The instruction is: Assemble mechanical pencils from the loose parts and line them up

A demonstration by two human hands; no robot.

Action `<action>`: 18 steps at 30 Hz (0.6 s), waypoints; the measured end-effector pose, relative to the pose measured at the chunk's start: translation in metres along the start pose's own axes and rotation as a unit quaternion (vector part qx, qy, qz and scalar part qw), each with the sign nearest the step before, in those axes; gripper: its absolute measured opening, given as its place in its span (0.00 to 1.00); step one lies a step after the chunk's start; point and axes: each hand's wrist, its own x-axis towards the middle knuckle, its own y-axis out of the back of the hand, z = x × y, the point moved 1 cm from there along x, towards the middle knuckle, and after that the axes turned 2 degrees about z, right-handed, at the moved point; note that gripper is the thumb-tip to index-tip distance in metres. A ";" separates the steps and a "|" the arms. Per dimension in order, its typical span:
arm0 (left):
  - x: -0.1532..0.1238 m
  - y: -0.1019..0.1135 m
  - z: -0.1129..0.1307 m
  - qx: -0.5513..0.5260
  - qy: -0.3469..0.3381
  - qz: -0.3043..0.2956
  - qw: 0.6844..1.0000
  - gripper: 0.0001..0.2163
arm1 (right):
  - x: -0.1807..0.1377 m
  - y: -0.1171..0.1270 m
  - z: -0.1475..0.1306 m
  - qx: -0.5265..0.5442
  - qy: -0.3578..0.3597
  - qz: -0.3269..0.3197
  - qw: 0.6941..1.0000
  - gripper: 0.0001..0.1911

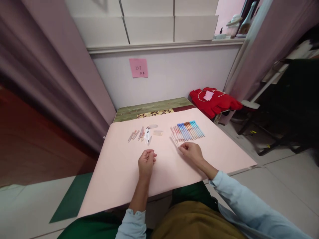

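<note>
My right hand (pixel 191 151) pinches a slim, pale pen (pixel 174 140) at its near end, just left of a row of pens. The row of pens (pixel 187 131) lies side by side, running from pale pink through blue and brown to light blue. My left hand (pixel 146 162) is apart from the pens, its fingers curled in with nothing visible in them. Beyond it lie loose pen parts: clear barrels (pixel 141 134), thin white refills (pixel 147 135) with dark tips, and short clear pieces (pixel 158 132).
The pens lie on a pale pink sheet (pixel 119 172) covering most of the table. A patterned wooden strip (pixel 127 112) shows at the far edge. Behind is a wall with a pink note (pixel 138 68). A red cloth (pixel 211 103) with a white cord sits beyond the right corner.
</note>
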 end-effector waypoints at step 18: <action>0.003 0.002 -0.008 -0.004 -0.004 -0.014 1.000 0.13 | 0.071 -0.061 -0.035 -0.298 -0.047 -0.018 0.953 0.16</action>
